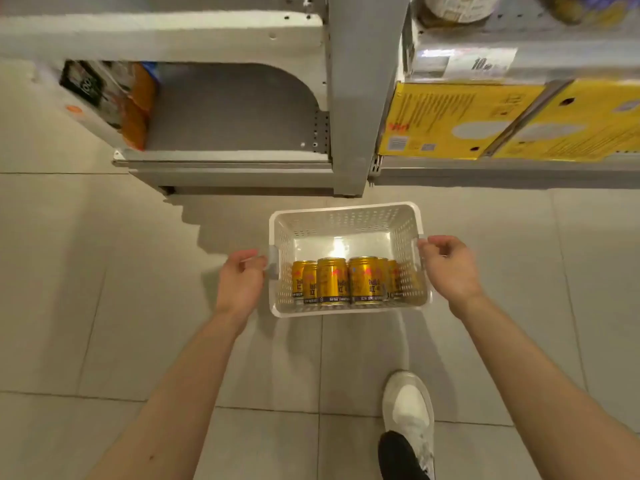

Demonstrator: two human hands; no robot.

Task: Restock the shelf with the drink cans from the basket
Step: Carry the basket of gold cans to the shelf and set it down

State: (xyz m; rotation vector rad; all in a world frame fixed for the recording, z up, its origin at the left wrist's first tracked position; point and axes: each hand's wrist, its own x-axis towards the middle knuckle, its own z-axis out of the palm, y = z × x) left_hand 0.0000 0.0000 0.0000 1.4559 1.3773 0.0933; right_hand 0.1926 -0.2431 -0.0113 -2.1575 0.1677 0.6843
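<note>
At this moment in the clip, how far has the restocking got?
Barely begun. No gold cans show on the bottom shelf; the drink cans all stand in the white basket. In hand: the left hand and right hand grip the basket's side handles in front of the shelf. Left: moving every can onto the shelf.

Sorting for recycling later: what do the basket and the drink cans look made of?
Basket: looks like white moulded plastic, slightly glossy, walls perforated with rows of small holes. Drink cans: apparently metal, likely aluminium, with a shiny gold printed finish and ridged shoulders.
</note>
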